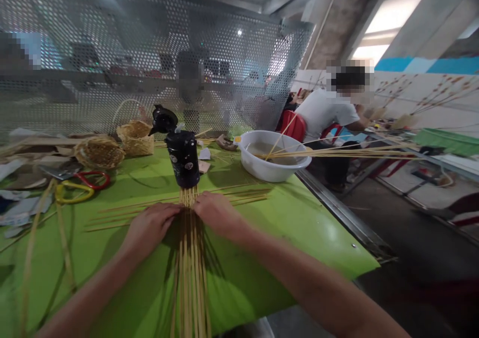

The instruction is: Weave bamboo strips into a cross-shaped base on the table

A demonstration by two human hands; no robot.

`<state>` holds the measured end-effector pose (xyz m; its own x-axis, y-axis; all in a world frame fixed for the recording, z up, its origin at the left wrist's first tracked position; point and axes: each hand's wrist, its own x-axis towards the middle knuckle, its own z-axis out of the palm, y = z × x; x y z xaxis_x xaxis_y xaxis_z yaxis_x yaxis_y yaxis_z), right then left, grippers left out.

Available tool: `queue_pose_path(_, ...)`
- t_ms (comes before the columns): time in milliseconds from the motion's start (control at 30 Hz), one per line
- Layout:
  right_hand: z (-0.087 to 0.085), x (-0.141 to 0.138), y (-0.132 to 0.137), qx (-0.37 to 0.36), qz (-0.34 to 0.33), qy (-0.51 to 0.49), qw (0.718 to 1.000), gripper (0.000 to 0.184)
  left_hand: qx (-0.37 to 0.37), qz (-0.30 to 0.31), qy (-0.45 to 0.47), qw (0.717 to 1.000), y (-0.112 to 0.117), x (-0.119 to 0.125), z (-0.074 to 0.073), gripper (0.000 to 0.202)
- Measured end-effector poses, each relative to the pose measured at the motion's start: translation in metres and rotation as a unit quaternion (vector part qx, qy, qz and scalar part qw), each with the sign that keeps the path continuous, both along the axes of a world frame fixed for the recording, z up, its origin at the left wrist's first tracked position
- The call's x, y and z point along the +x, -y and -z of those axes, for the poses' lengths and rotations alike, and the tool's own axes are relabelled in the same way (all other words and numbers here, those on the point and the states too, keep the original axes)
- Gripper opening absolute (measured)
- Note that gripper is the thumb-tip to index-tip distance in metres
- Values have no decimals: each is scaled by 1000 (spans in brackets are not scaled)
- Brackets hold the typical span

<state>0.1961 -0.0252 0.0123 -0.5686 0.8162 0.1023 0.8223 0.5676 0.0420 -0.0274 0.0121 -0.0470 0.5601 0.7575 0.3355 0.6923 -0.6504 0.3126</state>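
Observation:
Several thin bamboo strips lie side by side on the green table, running away from me. Their far ends sit under a black bottle with its lid flipped up. My left hand rests on the crossing strips just left of the bundle, fingers bent down onto them. My right hand presses on the strips on the right side, fingers curled at the weave. More strips lie crosswise under both hands.
A white basin with water and long strips stands at the right back. Small woven baskets and red and yellow scissors lie at the left. A perforated metal screen backs the table. A person in a white shirt sits to the right.

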Motion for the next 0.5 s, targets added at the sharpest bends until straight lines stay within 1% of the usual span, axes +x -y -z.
queue_pose_path(167, 2, 0, 3, 1, 4, 15, 1000, 23, 1, -4, 13, 1000, 0, 0, 2, 37)
queue_pose_path(267, 5, -1, 2, -4, 9, 3, 1000, 22, 6, -4, 13, 1000, 0, 1, 2, 35)
queue_pose_path(433, 16, -2, 5, -21, 23, -42, 999, 22, 10, -19, -9, 1000, 14, 7, -6, 34)
queue_pose_path(467, 20, -1, 6, -15, 17, -57, 998, 23, 11, -17, -9, 1000, 18, 9, -8, 34)
queue_pose_path(500, 24, 0, 5, -10, 20, -66, 998, 23, 4, -3, -14, 1000, 20, 10, -8, 34)
